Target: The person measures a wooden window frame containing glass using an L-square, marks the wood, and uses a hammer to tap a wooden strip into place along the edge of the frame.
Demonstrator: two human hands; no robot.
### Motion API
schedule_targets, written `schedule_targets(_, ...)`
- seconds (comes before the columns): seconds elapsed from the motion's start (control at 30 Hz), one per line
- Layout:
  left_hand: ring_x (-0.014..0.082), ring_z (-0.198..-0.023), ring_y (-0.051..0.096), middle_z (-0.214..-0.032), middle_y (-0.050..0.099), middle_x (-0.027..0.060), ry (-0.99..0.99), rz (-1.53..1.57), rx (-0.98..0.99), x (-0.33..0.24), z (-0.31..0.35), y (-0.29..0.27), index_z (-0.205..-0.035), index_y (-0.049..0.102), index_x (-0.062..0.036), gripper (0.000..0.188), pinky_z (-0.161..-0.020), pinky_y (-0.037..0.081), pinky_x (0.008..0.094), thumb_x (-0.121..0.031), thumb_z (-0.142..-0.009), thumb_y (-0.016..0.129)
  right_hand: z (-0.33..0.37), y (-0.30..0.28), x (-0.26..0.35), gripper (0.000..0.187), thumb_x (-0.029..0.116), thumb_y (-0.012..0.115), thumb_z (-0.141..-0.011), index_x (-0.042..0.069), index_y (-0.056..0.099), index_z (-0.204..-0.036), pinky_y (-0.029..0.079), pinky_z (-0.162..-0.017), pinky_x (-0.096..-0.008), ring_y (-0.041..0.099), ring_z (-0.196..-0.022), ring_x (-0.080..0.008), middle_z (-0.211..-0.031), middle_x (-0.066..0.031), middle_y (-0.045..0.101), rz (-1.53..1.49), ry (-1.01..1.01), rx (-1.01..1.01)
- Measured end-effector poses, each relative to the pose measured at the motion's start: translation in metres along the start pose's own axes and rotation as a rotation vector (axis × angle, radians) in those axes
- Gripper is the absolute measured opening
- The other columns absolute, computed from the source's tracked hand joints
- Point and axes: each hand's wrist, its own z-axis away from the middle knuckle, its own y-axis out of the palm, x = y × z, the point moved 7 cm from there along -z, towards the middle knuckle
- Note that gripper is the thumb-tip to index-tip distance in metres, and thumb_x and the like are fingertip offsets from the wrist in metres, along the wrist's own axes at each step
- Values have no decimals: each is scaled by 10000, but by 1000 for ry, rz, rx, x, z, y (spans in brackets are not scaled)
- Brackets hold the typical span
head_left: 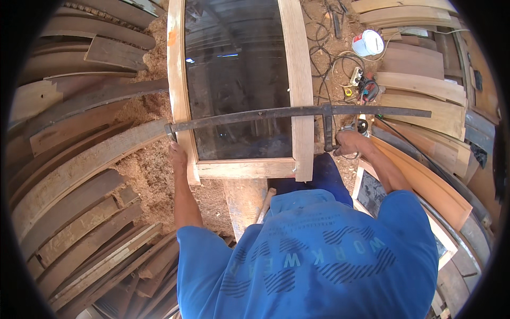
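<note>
Metal clamp [265, 112] across wooden frame [244, 169]

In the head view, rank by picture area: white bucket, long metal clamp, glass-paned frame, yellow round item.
1. glass-paned frame
2. long metal clamp
3. white bucket
4. yellow round item

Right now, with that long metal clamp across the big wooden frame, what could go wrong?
The long metal clamp crosses over the shiny dark panel, so if it slipped, it might scratch or crack it. The left hand and right hand are close to the clamp's two jaws, beside the wooden frame, so fingers could perhaps get pinched.
</note>
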Motion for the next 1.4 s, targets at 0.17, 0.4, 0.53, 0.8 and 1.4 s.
schedule_targets(0.17, 579, -1063, 551, -1128, 612, 372, -44, -43, -5, -13, 5, -5, -1191, 577, 68, 659, -947, 420, 596, -494, -1055, 261, 8, 0, 1, 470, 386, 797, -784, 7, 655, -1023, 525, -819, -493, 683, -972, -408, -983, -233, 709, 22, -31, -132)
schedule_targets(0.4, 570, -1094, 554, -1154, 610, 372, -74, -48, -71, -8, 4, -1, -1183, 582, 65, 677, -960, 425, 599, -493, -1055, 221, 10, 16, 12, 464, 362, 782, -795, 14, 625, -1060, 531, -814, -500, 679, -938, -434, -918, -224, 713, 152, 166, -285)
schedule_targets(0.53, 567, -1114, 552, -1175, 605, 373, -65, -95, -29, -1, 2, 0, -1194, 582, 65, 690, -980, 412, 605, -495, -1053, 203, 4, -1, 18, 565, 349, 792, -789, -12, 597, -1178, 538, -800, -493, 676, -899, -451, -863, -240, 704, 89, -47, -68)
schedule_targets(0.8, 573, -1145, 532, -1221, 591, 365, -74, -94, -25, -11, 0, -1, -1224, 567, 59, 691, -1017, 389, 600, -499, -1052, 198, 3, -22, 16, 595, 379, 755, -848, -47, 563, -1216, 501, -855, -405, 655, -968, -273, -1028, -165, 681, -1065, -147, -353)
schedule_targets(1.4, 358, -1270, 526, -1332, 596, 231, -123, 683, 324, 92, 1, 44, -1384, 483, 83, 744, -1074, 384, 434, -558, -1061, 287, 3, -37, 37, 205, 171, 619, -904, -26, 606, -957, 497, -729, -388, 619, -810, -204, -855, -94, 652, -700, -107, -516)
